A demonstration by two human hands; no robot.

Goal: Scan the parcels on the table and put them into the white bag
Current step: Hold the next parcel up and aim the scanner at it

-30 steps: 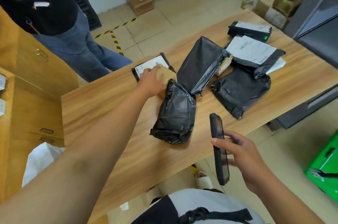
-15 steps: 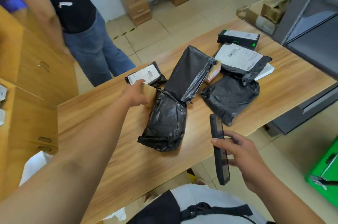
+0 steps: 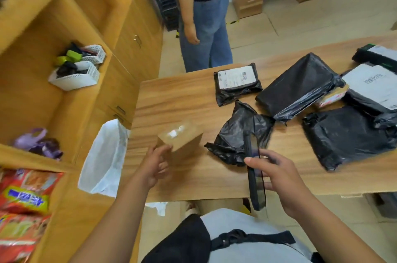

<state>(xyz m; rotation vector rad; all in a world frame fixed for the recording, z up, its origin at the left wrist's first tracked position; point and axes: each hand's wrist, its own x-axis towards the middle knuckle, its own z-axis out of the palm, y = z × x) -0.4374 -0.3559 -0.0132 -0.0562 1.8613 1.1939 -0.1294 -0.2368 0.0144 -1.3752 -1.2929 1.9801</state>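
My left hand [image 3: 155, 165] grips a small brown cardboard box [image 3: 181, 137] above the table's near left corner, close to the white bag [image 3: 105, 157] that stands open beside the table's left edge. My right hand [image 3: 279, 179] holds a black handheld scanner [image 3: 254, 170] upright over the table's front edge. Several black plastic parcels lie on the wooden table [image 3: 171, 99]: a crumpled one [image 3: 236, 133] just behind the scanner, one with a white label [image 3: 236, 82] farther back, a long one [image 3: 298, 88] and a wide one [image 3: 348, 133] at the right.
A person in jeans [image 3: 204, 32] stands at the table's far side. Yellow wooden shelves [image 3: 64, 48] at the left hold white baskets [image 3: 75, 75] and red snack packs [image 3: 23, 196]. More labelled parcels [image 3: 373, 82] lie at the table's right end.
My left hand has lifted the brown box from among the parcels and carried it toward me and to the left, near the white bag. The view has swung left. The right hand keeps holding the scanner.
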